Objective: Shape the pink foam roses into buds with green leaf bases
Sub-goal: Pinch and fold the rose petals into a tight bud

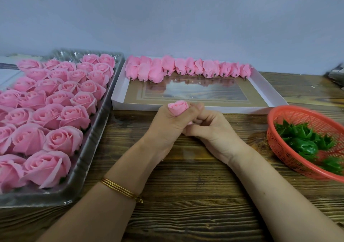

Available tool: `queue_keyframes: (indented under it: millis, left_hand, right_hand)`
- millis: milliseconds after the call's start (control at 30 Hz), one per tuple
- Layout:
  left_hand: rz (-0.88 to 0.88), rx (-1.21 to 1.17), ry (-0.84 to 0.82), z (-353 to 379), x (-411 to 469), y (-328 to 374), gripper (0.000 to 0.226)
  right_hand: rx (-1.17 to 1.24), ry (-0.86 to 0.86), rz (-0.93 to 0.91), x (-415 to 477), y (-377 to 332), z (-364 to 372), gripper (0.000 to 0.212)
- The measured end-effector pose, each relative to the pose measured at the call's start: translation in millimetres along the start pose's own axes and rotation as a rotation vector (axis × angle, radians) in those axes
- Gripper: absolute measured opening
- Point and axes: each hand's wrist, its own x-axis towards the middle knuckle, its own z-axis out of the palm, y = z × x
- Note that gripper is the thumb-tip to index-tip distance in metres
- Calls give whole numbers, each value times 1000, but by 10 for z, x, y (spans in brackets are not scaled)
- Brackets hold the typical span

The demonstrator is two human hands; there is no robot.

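My left hand [166, 126] grips a pink foam rose [178, 107] squeezed into a tight bud, whose top pokes out above my curled fingers. My right hand [210, 128] is curled against the left one and pinches the bud's lower end, which is mostly hidden. Both hands rest on the wooden table [186, 195] near its middle. A red mesh basket [284, 115] at the right holds several green leaf bases [305, 145].
A clear plastic tray [87, 169] on the left is filled with several open pink roses [61, 139]. A white shallow box [119, 100] behind my hands holds a row of shaped buds [186, 67] along its far edge. A pale wall rises behind the table.
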Motion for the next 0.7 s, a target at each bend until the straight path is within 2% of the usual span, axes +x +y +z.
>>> queue_keyframes:
  millis: [133,233,400,500,633,700]
  left_hand:
    - [7,-40,136,26,3,-18,17]
    - [8,-54,170,49,4,-21,16]
    - [6,-41,104,20,27,-43,20]
    - [-4,-57,22,-39,39,-47,12]
    - [-15,-53,-10,-61,41,-34,54]
    - [-10,-73,31,-33,34,-39,52]
  right_hand:
    - [-87,46,-41,17,27,19,29]
    - [-167,105,-95,33,54,53,38]
    - [-109,104,-85,15,17,29,38]
    - [-43,63,-38,0,-2,23,32]
    - [39,4,20,-2,-27,23,23]
    - [23,11,14,1,-16,21,20]
